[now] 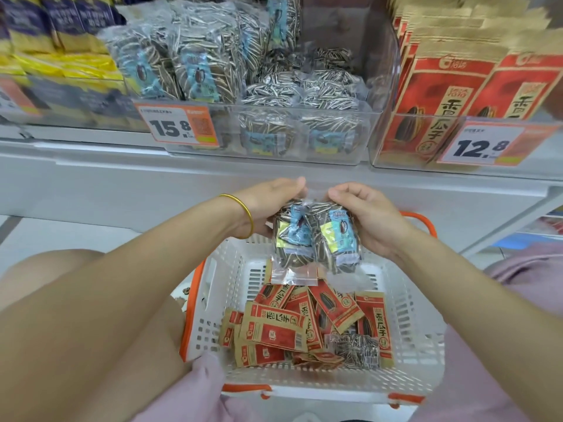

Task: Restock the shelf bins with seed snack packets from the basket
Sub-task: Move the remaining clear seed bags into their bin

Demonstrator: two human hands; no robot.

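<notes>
So both hands are pinching the same little bundle here: the left hand (268,205) and right hand (368,220) are each curling fingers round the top edge of two clear striped-seed packets (313,236), which are hanging side by side just over the basket (420,330). Their long axis is running up-down in view, with the clear strip ends dangling toward the red packets (274,330) in the basket. What matters is that the matching clear bin (362,153) is sitting straight ahead and above the hands, and neither hand is looking nearer to it. I'm guessing it's a plain lift forward into the bin's lower right half, while one more clear packet (356,350) is waiting in the basket
</notes>
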